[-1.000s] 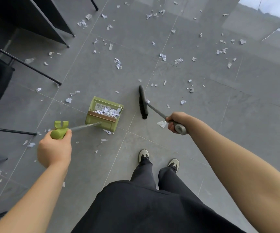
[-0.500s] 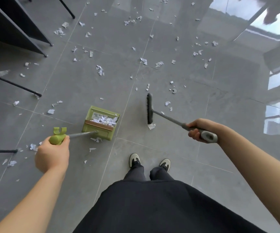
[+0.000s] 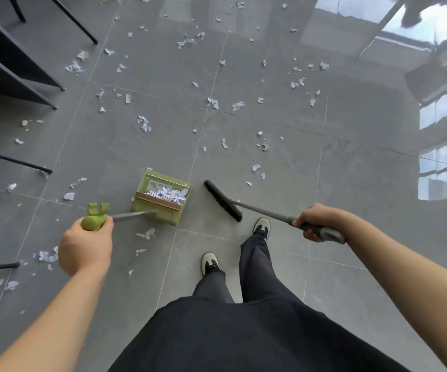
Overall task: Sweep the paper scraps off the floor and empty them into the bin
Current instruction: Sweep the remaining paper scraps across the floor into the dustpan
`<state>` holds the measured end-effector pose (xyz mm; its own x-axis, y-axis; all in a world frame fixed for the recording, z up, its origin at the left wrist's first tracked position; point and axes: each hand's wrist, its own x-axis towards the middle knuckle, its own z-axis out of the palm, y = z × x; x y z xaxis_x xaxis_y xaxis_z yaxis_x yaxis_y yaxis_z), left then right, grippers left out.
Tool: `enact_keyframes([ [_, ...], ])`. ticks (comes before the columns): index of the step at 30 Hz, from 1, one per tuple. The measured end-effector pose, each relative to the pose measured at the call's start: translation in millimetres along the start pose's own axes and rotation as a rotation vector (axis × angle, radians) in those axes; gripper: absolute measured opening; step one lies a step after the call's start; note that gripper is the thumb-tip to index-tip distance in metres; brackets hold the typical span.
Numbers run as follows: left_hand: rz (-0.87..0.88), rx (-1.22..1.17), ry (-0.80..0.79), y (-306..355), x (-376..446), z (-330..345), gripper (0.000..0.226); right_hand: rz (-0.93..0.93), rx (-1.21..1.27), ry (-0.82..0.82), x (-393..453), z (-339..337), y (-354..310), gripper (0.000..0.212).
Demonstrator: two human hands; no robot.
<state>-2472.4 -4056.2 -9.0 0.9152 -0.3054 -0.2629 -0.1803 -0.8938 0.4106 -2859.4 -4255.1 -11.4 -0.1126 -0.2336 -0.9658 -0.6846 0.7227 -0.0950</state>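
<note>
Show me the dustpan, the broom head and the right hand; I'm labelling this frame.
dustpan point(image 3: 160, 210): head view, green front wall.
broom head point(image 3: 222, 201): head view, middle of black bristles.
right hand point(image 3: 315, 221): head view, knuckles.

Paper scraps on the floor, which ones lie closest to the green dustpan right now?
The small cluster of paper scraps just behind the dustpan, beneath its handle, toward the left hand. The other scraps on the floor lie farther off, mostly ahead.
</note>
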Motion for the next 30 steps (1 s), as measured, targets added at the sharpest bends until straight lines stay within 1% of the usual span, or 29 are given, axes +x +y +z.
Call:
enact_keyframes([
  [4,0.001,0.019,0.006,23.8,-10.7,12.3,0.025,-0.032,-0.002,0.06,12.7,-30.2,-12.9,0.012],
  [7,-0.023,0.01,0.025,47.3,-19.9,27.4,0.027,-0.045,-0.004,0.078,25.8,-66.0,-27.4,0.011],
  [12,-0.038,0.045,0.047,91.2,-34.1,53.9,0.03,-0.066,-0.041,0.105,45.0,-130.0,-53.9,0.012],
  [17,-0.076,0.047,0.065,123.2,-49.9,72.0,0.03,-0.118,-0.112,0.099,51.1,-172.0,-84.0,0.009],
  [23,-0.085,0.068,0.084,142.9,-60.4,80.5,0.03,-0.155,-0.219,0.02,45.6,-188.0,-121.9,0.012],
  [30,-0.133,0.087,0.082,147.5,-51.8,76.4,0.03,-0.177,-0.359,-0.064,53.6,-164.3,-166.7,0.012],
])
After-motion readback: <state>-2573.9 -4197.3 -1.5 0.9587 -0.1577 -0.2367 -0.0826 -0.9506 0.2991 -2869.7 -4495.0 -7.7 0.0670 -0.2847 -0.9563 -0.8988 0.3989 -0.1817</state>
